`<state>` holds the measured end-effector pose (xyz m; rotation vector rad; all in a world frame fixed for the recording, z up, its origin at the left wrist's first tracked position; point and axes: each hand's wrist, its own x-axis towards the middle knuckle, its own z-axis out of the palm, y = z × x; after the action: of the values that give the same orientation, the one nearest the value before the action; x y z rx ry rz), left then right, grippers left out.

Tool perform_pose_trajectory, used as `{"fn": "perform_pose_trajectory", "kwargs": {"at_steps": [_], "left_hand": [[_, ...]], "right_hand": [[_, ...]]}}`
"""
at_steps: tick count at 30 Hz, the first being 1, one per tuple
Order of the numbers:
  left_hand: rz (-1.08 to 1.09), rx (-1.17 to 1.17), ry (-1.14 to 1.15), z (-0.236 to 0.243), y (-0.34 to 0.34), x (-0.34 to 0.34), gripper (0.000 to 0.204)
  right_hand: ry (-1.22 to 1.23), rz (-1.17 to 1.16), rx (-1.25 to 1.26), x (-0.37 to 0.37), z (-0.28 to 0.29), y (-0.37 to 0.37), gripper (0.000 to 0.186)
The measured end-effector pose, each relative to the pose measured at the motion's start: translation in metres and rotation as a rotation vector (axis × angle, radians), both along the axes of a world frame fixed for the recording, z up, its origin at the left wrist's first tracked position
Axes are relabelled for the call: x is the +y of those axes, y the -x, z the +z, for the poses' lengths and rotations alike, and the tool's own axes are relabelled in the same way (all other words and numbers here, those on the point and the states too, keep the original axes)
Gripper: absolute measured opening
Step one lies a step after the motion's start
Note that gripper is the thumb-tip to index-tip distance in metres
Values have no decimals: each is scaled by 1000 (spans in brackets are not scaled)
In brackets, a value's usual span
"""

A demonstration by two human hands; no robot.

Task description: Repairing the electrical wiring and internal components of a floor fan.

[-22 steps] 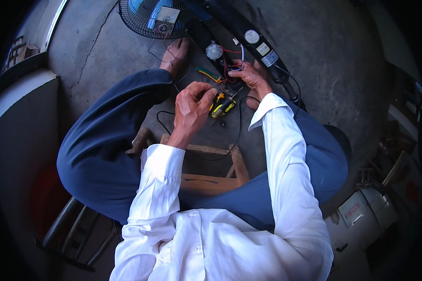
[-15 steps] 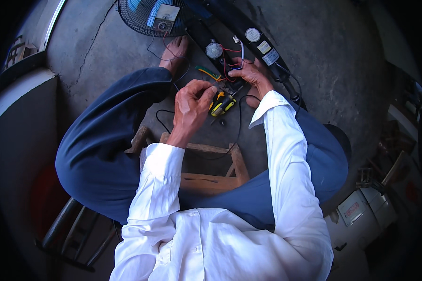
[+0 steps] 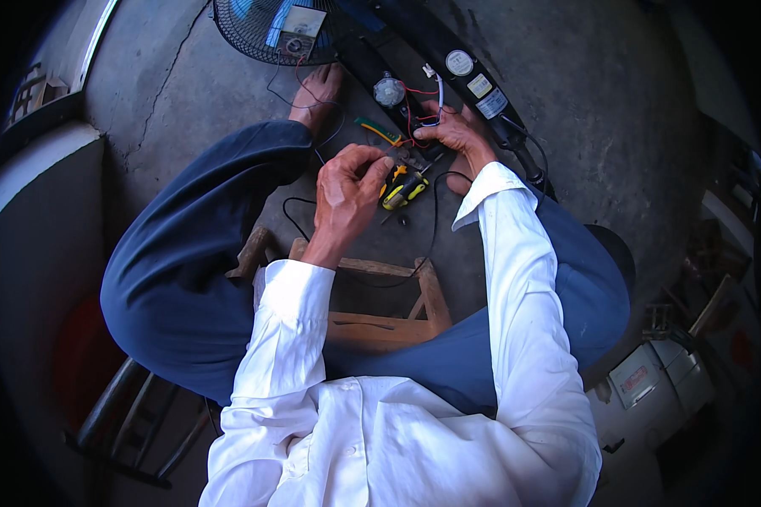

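My left hand [image 3: 347, 188] is closed in a pinch, thumb against the bent forefinger. A thin black test lead runs into it from a meter [image 3: 303, 29], and its end is hidden by my fingers. My right hand [image 3: 458, 138] grips thin wires, red and white, beside a long black housing [image 3: 368, 72] with a round, clear-covered part [image 3: 389, 91]. Between the hands on the floor lie yellow-and-black handled tools [image 3: 404, 188] and a green-and-yellow handled tool [image 3: 378, 130]. The wire tips at my right fingers are too small to make out.
The meter rests against a round fan grille [image 3: 262, 34] with blue blades. A second long black body [image 3: 448, 68] with labels lies to the right, its black cable trailing. A wooden stool [image 3: 389, 329] stands between my legs. White boxes [image 3: 643, 380] are at the lower right.
Both hands keep nearly the same pose. The view has shifted slightly, and my right hand with the wires sits a touch further right.
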<state>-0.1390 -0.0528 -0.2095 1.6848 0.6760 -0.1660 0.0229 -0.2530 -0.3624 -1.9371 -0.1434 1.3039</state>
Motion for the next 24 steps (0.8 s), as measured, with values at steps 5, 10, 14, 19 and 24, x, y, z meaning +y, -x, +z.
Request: {"fn": "perform_pose_trajectory", "kwargs": {"at_steps": [5,10,14,19,24], "left_hand": [[1,5,-8,-4,5,4,18],[1,17,-9,-4,4,3,18],[-7,10,-28,-2,2,2,18],[11,20,3,0,2,3,19],[-10,15,-33,0,3,4,19]], "right_hand": [[-8,-48,23,21,31,1,71],[50,-50,8,28,57,1,72],[51,-59,-6,27,55,2,73],[90,35,-47,24,47,-2,74],[156,35,-115,18,36,3,75]]}}
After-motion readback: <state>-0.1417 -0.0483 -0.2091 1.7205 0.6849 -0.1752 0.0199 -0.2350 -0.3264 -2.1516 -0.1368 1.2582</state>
